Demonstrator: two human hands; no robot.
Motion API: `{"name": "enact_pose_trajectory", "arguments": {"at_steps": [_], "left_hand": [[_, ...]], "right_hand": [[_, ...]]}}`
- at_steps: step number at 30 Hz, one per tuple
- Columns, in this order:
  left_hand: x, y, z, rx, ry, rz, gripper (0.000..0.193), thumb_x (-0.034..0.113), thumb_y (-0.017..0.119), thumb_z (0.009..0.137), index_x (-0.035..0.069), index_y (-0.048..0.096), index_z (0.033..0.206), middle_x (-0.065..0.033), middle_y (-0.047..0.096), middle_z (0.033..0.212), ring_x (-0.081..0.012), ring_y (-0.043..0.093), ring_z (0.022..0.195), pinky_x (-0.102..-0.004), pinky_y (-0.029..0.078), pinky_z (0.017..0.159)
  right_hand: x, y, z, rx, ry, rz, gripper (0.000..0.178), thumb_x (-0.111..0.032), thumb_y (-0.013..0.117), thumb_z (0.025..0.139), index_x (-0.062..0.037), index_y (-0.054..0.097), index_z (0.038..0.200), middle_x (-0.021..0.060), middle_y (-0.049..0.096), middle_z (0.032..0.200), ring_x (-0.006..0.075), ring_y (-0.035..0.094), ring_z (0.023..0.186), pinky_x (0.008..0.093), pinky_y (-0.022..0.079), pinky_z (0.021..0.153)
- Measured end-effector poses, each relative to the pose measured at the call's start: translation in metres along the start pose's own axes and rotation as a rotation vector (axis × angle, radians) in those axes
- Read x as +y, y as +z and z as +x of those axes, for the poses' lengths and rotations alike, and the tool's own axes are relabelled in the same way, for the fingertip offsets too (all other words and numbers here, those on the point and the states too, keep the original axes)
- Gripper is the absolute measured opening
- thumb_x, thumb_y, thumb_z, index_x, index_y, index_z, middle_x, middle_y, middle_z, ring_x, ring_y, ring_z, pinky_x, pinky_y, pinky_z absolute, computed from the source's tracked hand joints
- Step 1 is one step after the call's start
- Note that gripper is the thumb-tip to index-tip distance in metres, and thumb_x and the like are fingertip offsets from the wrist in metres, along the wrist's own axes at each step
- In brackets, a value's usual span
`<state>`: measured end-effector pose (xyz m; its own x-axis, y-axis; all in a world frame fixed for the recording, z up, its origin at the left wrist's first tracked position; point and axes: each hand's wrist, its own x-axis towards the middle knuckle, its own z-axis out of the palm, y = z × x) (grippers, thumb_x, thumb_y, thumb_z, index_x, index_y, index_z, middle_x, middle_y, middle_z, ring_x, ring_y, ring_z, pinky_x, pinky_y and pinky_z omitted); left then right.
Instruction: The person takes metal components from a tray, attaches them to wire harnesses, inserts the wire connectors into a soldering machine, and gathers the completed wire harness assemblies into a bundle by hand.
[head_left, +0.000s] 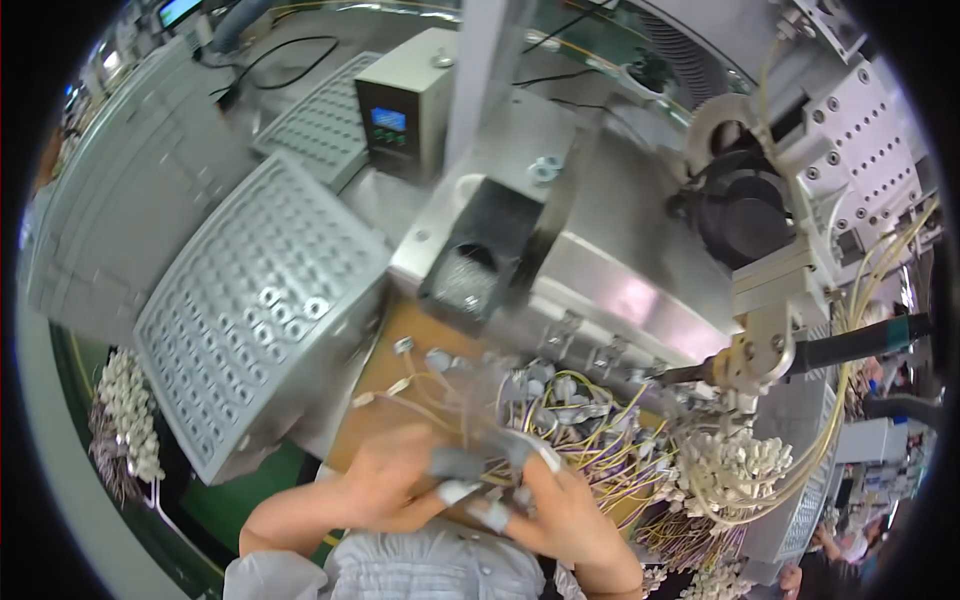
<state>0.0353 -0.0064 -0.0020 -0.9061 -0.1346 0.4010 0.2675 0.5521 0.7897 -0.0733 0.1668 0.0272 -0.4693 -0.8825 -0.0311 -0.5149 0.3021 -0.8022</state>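
A pale smock point(430, 568) fronts the left hand point(393, 482) and right hand point(566, 512), fingertips close together above a brown worktop point(412, 325); bundled wires point(618, 462) lie just beyond and right of them (blur hides whether either grip holds anything).

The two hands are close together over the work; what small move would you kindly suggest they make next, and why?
Probably ease the left hand and right hand slightly apart, to show what lies between them: their covered fingertips are close together, blur hides whether either hand grips anything, and the tangled wire pile lies right beside the right hand.
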Motion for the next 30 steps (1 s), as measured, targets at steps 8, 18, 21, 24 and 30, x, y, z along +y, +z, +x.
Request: {"name": "enact_pose_trajectory", "arguments": {"at_steps": [8, 18, 21, 24, 30], "left_hand": [[-0.044, -0.078, 0.011, 0.204, -0.486, 0.744, 0.029, 0.004, 0.062, 0.067, 0.003, 0.057, 0.096, -0.0128, 0.059, 0.089, -0.0310, 0.052, 0.089, -0.0363, 0.044, 0.075], [-0.095, -0.108, -0.005, 0.190, -0.593, 0.736, 0.030, 0.006, 0.064, 0.067, 0.001, 0.059, 0.095, -0.0112, 0.058, 0.082, -0.0260, 0.054, 0.084, -0.0331, 0.044, 0.070], [-0.071, -0.097, -0.009, 0.449, -0.484, 0.216, 0.039, 0.003, 0.062, 0.069, -0.002, 0.052, 0.106, -0.0085, 0.060, 0.089, -0.0188, 0.059, 0.080, -0.0281, 0.046, 0.067], [-0.008, -0.066, -0.021, 0.244, -0.535, -0.246, 0.039, 0.004, 0.062, 0.074, -0.001, 0.051, 0.110, -0.0070, 0.058, 0.104, -0.0156, 0.057, 0.088, -0.0278, 0.047, 0.073], [0.022, 0.034, -0.018, -0.076, -0.195, -0.374, 0.032, -0.004, 0.059, 0.068, 0.002, 0.058, 0.100, -0.0121, 0.057, 0.096, -0.0243, 0.057, 0.095, -0.0326, 0.047, 0.072]], "right_hand": [[0.009, 0.006, -0.005, 0.242, -0.225, -0.238, 0.019, -0.004, 0.058, 0.078, -0.0034, 0.054, 0.097, 0.0134, 0.060, 0.084, 0.0277, 0.061, 0.063, 0.0336, 0.048, 0.050], [0.016, -0.008, -0.060, 0.027, -0.085, 1.009, 0.017, -0.009, 0.050, 0.086, 0.0060, 0.058, 0.087, 0.0245, 0.061, 0.073, 0.0243, 0.062, 0.053, 0.0265, 0.047, 0.039], [0.014, -0.043, -0.093, -0.072, -0.045, 0.950, 0.022, -0.007, 0.051, 0.084, 0.0103, 0.058, 0.073, 0.0286, 0.060, 0.072, 0.0279, 0.063, 0.055, 0.0291, 0.048, 0.040], [0.000, -0.042, -0.091, 0.062, 0.358, 0.682, 0.021, -0.013, 0.059, 0.082, 0.0067, 0.061, 0.089, 0.0109, 0.063, 0.068, 0.0134, 0.060, 0.056, 0.0243, 0.048, 0.051], [0.016, 0.000, -0.046, 0.106, 0.109, 0.330, 0.017, -0.020, 0.064, 0.080, -0.0038, 0.063, 0.085, 0.0044, 0.051, 0.057, 0.0078, 0.049, 0.047, 0.0249, 0.036, 0.043]]}}
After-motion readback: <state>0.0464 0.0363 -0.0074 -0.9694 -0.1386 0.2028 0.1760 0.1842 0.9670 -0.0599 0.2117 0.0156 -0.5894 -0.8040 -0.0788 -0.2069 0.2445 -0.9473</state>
